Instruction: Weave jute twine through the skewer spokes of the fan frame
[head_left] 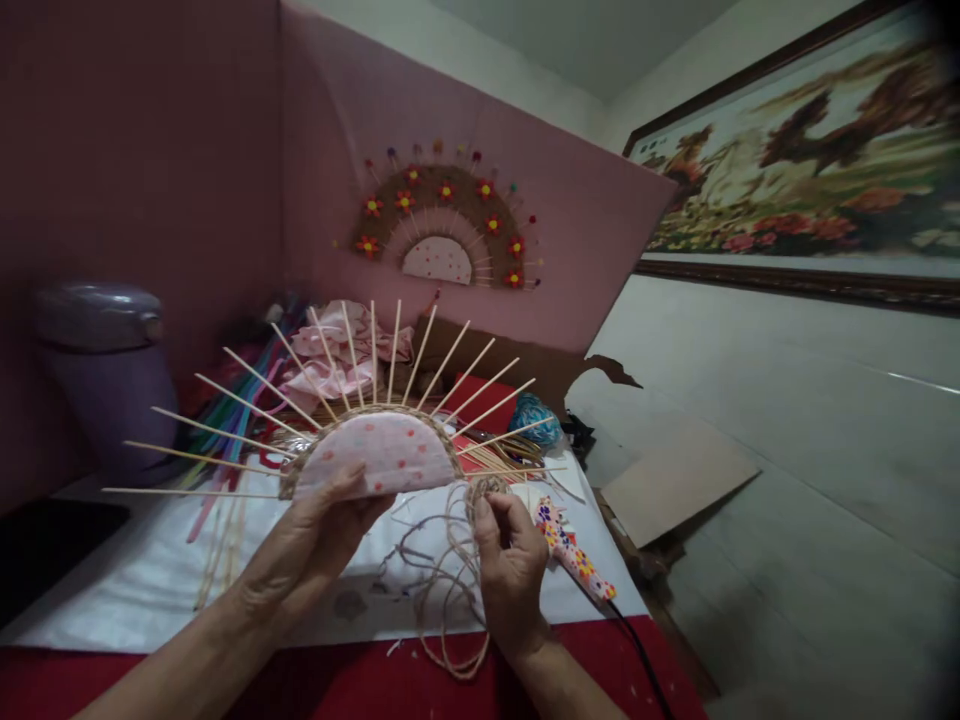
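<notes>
My left hand (319,530) grips the lower edge of a half-round fan piece (386,450) covered in pink dotted cloth, with several thin wooden sticks (247,385) fanning out from its rim. It is held upright above the table. My right hand (510,560) is closed in a pinch on jute twine (450,590) at the piece's right corner. The twine hangs in loose loops down to the table between my hands.
A finished fan decoration (442,225) with red flowers hangs on the pink board behind. A dotted glue gun (574,550) lies right of my right hand. Pink cloth (337,350), coloured strips (225,410), blue yarn (534,415), a purple bin (105,370) and floor cardboard (675,475) surround the white-covered table (150,580).
</notes>
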